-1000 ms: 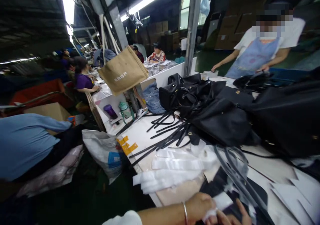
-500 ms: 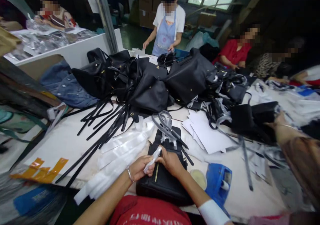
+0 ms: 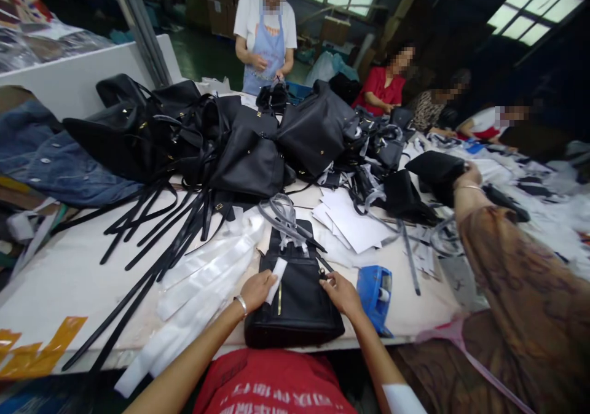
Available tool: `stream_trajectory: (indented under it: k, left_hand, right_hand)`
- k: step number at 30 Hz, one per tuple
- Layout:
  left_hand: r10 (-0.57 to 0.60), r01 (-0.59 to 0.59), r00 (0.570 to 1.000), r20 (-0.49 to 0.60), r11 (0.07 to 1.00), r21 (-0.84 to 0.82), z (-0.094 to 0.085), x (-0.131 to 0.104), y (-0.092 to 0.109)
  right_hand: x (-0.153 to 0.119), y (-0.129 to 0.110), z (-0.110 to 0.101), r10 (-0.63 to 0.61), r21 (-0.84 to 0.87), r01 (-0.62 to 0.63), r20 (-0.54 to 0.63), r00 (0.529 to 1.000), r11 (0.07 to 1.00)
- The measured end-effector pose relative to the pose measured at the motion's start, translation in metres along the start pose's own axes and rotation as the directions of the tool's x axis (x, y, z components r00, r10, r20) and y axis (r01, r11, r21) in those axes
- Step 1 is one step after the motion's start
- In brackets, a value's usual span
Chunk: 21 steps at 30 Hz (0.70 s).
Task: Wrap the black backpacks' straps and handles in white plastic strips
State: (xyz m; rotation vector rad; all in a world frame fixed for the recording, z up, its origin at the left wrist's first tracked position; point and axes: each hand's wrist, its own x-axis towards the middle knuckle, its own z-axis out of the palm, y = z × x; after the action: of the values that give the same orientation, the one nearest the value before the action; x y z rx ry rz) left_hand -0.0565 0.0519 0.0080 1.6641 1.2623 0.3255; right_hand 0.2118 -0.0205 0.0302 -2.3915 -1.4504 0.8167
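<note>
A black backpack (image 3: 299, 316) lies on the table before me, its gold zip facing up. Grey-wrapped handles (image 3: 288, 214) curve over its top end. In my left hand (image 3: 259, 292) a folded white strip (image 3: 276, 279) is pinched, lying over the bag's left part near the zip. At the bag's right side, my right hand (image 3: 338, 292) has its fingers closed on a short black strap (image 3: 324, 266) with a small metal fitting, partly hidden by the fingers.
White strips (image 3: 207, 279) and loose black straps (image 3: 177, 254) lie to the left. Black bags (image 3: 249, 156) are piled behind. White sheets (image 3: 353, 220) and a blue tape dispenser (image 3: 375, 297) are on the right. A co-worker's arm (image 3: 498, 236) reaches in there, holding a black bag.
My hands have parted: the left keeps the white strip, while the right has moved from it to the bag's right-side strap. The view has swung right. A co-worker's hand has lifted a black bag.
</note>
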Motion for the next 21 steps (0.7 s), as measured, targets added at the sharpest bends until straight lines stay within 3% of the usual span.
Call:
stream_trajectory:
  k: [4, 7, 10, 12, 15, 17, 19, 21]
  left_hand:
    - [0.019, -0.012, 1.0, -0.024, 0.965, 0.262, 0.007, -0.003, 0.004]
    - [0.042, 0.011, 0.984, -0.172, 0.954, 0.299, 0.004, -0.009, 0.014]
    - [0.147, -0.119, 0.944, -0.295, 0.987, 0.111, 0.012, -0.016, 0.036]
    - [0.146, -0.183, 0.96, -0.238, 0.973, -0.141, 0.03, -0.018, 0.056]
    - [0.015, -0.021, 1.0, -0.016, 0.849, -0.527, 0.071, -0.017, 0.084]
    - [-0.093, 0.075, 0.996, 0.005, 0.769, -0.634, 0.096, -0.013, 0.095]
    - [-0.196, 0.136, 0.981, -0.007, 0.706, -0.695, 0.111, -0.008, 0.101]
    - [-0.272, 0.223, 0.96, 0.066, 0.604, -0.765, 0.118, -0.004, 0.103]
  right_hand:
    - [-0.007, -0.007, -0.004, -0.05, 0.099, 0.059, -0.089, 0.995, 0.993]
    - [-0.01, -0.011, -0.012, -0.11, 0.209, 0.138, -0.136, 0.985, 0.968]
    - [-0.015, -0.017, -0.014, -0.162, 0.307, 0.198, -0.14, 0.977, 0.931]
    - [-0.022, -0.023, -0.012, -0.21, 0.332, 0.247, -0.145, 0.967, 0.91]
    - [-0.037, -0.032, -0.007, -0.355, 0.286, 0.39, -0.167, 0.92, 0.875]
    - [-0.044, -0.029, -0.008, -0.465, 0.302, 0.48, -0.126, 0.876, 0.823]
    - [-0.042, -0.015, -0.012, -0.503, 0.419, 0.463, -0.018, 0.864, 0.781]
    - [-0.028, 0.01, -0.02, -0.419, 0.485, 0.34, 0.059, 0.906, 0.806]
